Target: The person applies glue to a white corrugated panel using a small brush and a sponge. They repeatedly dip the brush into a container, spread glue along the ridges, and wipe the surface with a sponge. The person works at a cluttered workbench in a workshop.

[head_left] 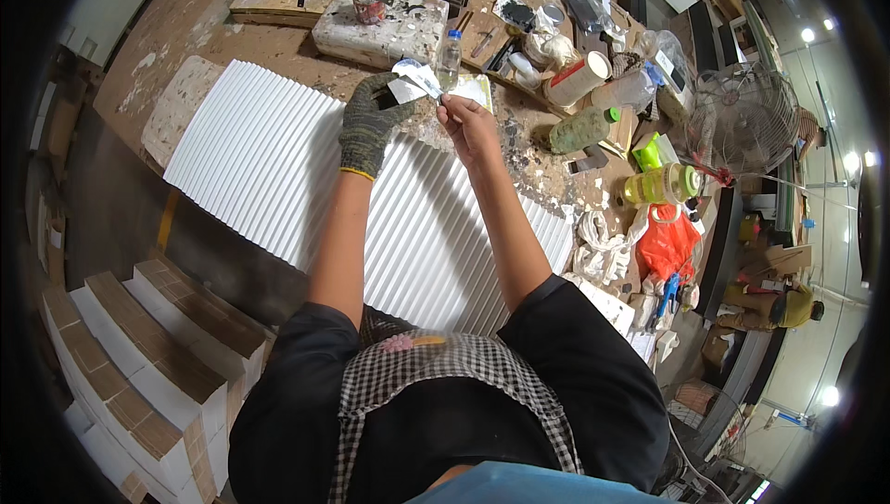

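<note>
Blue cloth (pixel 505 485) lies nearest, below the black-and-white checked apron (pixel 445 358) the person wears. Past it, over the far edge of a broad white ribbed panel (pixel 269 156), both hands meet at a small flat white-and-pale-blue piece (pixel 408 89). It looks thin, its white part angular, its blue part slimmer; I can't tell whether it's one piece or two. The left hand (pixel 371 124), in a dark grey knitted glove with a yellow cuff edge, grips its left side; the bare right hand (pixel 473 128) pinches its right end between thumb and fingertips.

Just beyond stands a clear plastic bottle with a blue cap (pixel 451 54). Far left of that, a small reddish cup (pixel 368 9) on a paint-spattered white block (pixel 408 33) has a dark tool across its top. To the right I see a green-lidded clear jar (pixel 656 186) holding yellow liquid.
</note>
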A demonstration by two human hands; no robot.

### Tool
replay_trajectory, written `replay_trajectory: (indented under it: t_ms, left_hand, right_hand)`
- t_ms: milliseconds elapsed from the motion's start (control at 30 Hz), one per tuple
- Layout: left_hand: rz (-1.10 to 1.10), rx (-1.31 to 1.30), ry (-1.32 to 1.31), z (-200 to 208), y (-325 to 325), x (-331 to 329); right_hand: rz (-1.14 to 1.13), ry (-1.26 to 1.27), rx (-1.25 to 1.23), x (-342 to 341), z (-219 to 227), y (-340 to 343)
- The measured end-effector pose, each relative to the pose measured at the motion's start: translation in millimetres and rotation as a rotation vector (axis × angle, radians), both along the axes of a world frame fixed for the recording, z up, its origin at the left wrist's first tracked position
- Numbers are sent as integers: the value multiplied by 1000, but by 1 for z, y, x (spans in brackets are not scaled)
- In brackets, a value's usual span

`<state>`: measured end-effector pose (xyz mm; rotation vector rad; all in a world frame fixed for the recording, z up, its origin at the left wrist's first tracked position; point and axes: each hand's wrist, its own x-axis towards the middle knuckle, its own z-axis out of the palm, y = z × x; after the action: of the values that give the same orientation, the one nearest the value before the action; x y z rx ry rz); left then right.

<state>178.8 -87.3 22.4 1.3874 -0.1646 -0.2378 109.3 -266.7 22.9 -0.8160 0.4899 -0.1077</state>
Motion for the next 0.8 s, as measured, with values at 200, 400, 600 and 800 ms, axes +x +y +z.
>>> replay_trajectory:
  t_ms: [200,400,600,800]
  left_hand:
    - [55,-51,58,-4,10,-15]
    - [-9,-85,116,-11,11,-18]
    - [-126,25,-16,1,11,-38]
    - [-111,-133,120,-6,4,-48]
  right_hand:
    - [-102,73,-188,-32,-17,-10]
    - [-355,-188,-727,-31,0,1]
    - [-321,-535,-1565,-49,11,15]
    - [-366,-458,-1591,-98,-3,-9]
